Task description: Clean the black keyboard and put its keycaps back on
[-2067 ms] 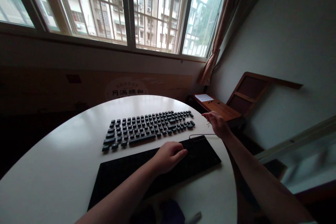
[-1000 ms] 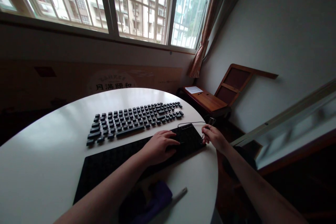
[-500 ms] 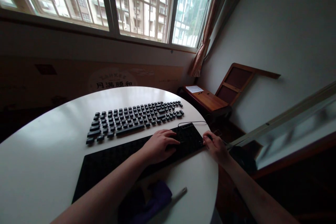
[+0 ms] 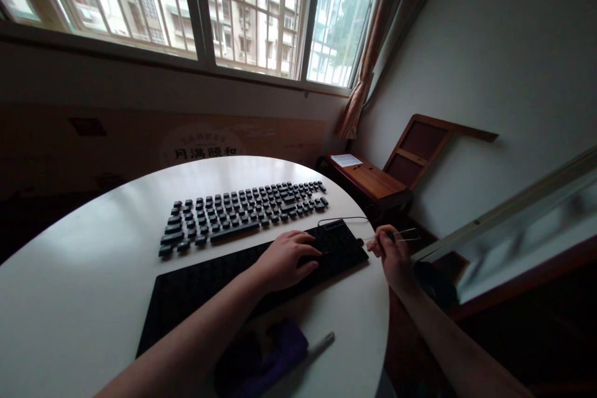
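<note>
A black keyboard base (image 4: 196, 298) with its keycaps off lies across the white round table (image 4: 84, 273). My left hand (image 4: 286, 261) rests palm down on the base, its fingers spread out toward the right part. My right hand (image 4: 392, 252) is closed around a keycap puller (image 4: 407, 234) just past the base's right end. Thin wire prongs of the puller stick out to the right of the hand. A small black keycap (image 4: 359, 242) shows by the base's right corner, near the fingertips; whether the puller touches it I cannot tell.
Black keycaps (image 4: 237, 211) stand in keyboard-like rows behind the base. A purple cloth (image 4: 284, 348) and a brush-like tool with a pale handle (image 4: 321, 344) lie in front. A cable (image 4: 345, 219) runs over the table's right edge. Beyond stands a wooden chair (image 4: 373, 183) with paper.
My right hand has drawn back a little to the right and turned, so the puller's wires now show. My left hand stays on the keyboard base. The view has shifted slightly.
</note>
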### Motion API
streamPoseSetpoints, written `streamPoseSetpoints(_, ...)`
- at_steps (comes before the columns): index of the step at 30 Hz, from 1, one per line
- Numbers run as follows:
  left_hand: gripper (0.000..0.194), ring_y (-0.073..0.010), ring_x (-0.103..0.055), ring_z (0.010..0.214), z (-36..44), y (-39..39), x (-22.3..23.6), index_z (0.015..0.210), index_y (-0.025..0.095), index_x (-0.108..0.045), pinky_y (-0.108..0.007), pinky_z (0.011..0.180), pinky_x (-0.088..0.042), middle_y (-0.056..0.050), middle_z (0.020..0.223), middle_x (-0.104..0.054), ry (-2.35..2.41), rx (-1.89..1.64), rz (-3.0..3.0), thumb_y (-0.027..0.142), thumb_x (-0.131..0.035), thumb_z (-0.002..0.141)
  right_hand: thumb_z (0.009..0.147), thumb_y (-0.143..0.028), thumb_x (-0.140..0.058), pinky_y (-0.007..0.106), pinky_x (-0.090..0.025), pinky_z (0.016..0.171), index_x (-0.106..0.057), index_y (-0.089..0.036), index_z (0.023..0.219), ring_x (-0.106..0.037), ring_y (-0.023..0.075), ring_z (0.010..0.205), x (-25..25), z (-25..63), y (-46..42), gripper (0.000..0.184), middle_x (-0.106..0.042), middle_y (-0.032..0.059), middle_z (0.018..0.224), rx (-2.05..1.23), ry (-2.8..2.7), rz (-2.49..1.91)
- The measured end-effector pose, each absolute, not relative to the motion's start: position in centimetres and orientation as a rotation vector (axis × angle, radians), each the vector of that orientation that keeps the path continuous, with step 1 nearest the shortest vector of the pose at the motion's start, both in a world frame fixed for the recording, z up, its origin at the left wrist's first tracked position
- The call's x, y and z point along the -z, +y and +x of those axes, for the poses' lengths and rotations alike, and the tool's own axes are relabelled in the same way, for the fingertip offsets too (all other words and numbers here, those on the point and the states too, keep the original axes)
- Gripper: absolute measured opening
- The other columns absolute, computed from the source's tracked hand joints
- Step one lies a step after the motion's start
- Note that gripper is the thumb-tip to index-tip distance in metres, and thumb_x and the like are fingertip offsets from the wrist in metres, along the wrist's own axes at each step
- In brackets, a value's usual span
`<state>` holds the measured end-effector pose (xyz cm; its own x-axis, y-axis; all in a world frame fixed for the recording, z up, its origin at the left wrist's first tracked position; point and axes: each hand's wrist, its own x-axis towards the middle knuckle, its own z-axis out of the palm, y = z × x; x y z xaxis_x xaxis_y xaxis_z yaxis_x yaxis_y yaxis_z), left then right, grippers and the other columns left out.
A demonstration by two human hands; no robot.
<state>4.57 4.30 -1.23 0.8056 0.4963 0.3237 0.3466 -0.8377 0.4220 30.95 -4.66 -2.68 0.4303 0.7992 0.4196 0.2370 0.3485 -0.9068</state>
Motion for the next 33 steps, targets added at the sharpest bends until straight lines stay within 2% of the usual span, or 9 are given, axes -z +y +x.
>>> streamPoseSetpoints(5, 0.037, -0.0253, -0.057, 0.116, 4.3, 3.9, 0.3, 0.125, 0.023, -0.061, -0.042, 0.102, -0.043, -0.009, 0.124, -0.065, 0.604, -0.744, 2.523, 0.041, -0.057, 0.093, 0.097, -0.040, -0.047, 0.026, -0.039, 0.055, -0.056, -0.023, 0.085, -0.049, 0.0142, 0.059, 0.8, 26.3, -5.9, 0.023, -0.053, -0.0014, 0.066, -0.491, -1.633, -1.192)
streamPoseSetpoints(11, 0.023, -0.0222, -0.060, 0.098, 4.4, 4.1, 0.4, 0.099, 0.019, -0.065, -0.036, 0.089, -0.048, -0.008, 0.100, -0.068, 0.620, -0.742, 2.489, 0.036, -0.050, 0.097, 0.102, -0.042, -0.035, 0.029, -0.045, 0.066, -0.059, -0.022, 0.088, -0.057, 0.0172, 0.071, 0.4, 23.3, -5.6, 0.034, -0.059, 0.0023, 0.076, -0.541, -1.802, -1.079)
streamPoseSetpoints(17, 0.022, -0.0210, -0.058, 0.092, 4.4, 4.8, 1.3, 0.095, 0.019, -0.062, -0.034, 0.085, -0.047, -0.007, 0.095, -0.065, 0.692, -0.772, 2.463, 0.033, -0.046, 0.098, 0.101, -0.026, -0.036, 0.039, -0.044, 0.080, -0.058, -0.023, 0.092, -0.054, 0.0232, 0.089, -0.6, 23.5, -5.8, 0.024, -0.059, 0.0071, 0.092, -0.034, -1.854, -1.174)
streamPoseSetpoints(20, 0.023, -0.0206, -0.058, 0.090, 4.4, 4.9, 1.4, 0.094, 0.018, -0.062, -0.034, 0.084, -0.047, -0.006, 0.093, -0.065, 0.715, -0.752, 2.438, 0.033, -0.045, 0.098, 0.098, -0.020, -0.040, 0.045, -0.043, 0.089, -0.058, -0.023, 0.100, -0.052, 0.0261, 0.100, -1.7, 23.6, -5.8, 0.019, -0.057, 0.0096, 0.104, 0.160, -1.860, -1.257)
streamPoseSetpoints(24, 0.024, -0.0196, -0.058, 0.084, 4.4, 4.9, 1.2, 0.091, 0.019, -0.064, -0.032, 0.080, -0.047, -0.005, 0.090, -0.066, 0.733, -0.720, 2.410, 0.036, -0.047, 0.096, 0.093, -0.018, -0.048, 0.052, -0.039, 0.100, -0.062, -0.024, 0.113, -0.047, 0.0312, 0.115, -2.6, 23.3, -4.9, 0.025, -0.052, 0.0130, 0.125, 0.298, -1.990, -1.303)
streamPoseSetpoints(26, 0.025, -0.0187, -0.058, 0.081, 4.4, 5.0, 1.1, 0.090, 0.018, -0.065, -0.030, 0.077, -0.046, -0.004, 0.088, -0.067, 0.728, -0.720, 2.378, 0.037, -0.049, 0.095, 0.091, -0.012, -0.046, 0.050, -0.043, 0.098, -0.062, -0.023, 0.117, -0.050, 0.0298, 0.114, -2.7, 23.1, -4.2, 0.033, -0.054, 0.0131, 0.123, 0.257, -2.084, -1.235)
streamPoseSetpoints(29, 0.027, -0.0171, -0.058, 0.076, 4.2, 5.0, 1.0, 0.085, 0.017, -0.066, -0.027, 0.071, -0.044, -0.003, 0.082, -0.066, 0.706, -0.722, 2.320, 0.039, -0.052, 0.093, 0.089, -0.006, -0.043, 0.036, -0.051, 0.080, -0.061, -0.023, 0.121, -0.059, 0.0227, 0.093, -2.5, 23.1, -3.1, 0.040, -0.062, 0.0088, 0.102, 0.077, -2.261, -1.102)
streamPoseSetpoints(31, 0.027, -0.0160, -0.057, 0.074, 4.2, 5.1, 1.0, 0.080, 0.016, -0.066, -0.025, 0.068, -0.043, -0.001, 0.079, -0.065, 0.694, -0.728, 2.269, 0.039, -0.055, 0.091, 0.089, -0.007, -0.047, 0.030, -0.050, 0.071, -0.062, -0.024, 0.121, -0.061, 0.0195, 0.083, -2.2, 23.2, -2.5, 0.039, -0.064, 0.0064, 0.095, 0.008, -2.312, -1.059)
streamPoseSetpoints(33, 0.027, -0.0151, -0.056, 0.072, 4.1, 5.1, 1.0, 0.078, 0.016, -0.066, -0.024, 0.066, -0.041, -0.001, 0.076, -0.065, 0.680, -0.732, 2.227, 0.039, -0.058, 0.090, 0.088, -0.010, -0.053, 0.028, -0.050, 0.069, -0.063, -0.024, 0.120, -0.062, 0.0186, 0.081, -1.8, 23.3, -2.0, 0.037, -0.065, 0.0059, 0.096, -0.024, -2.316, -1.037)
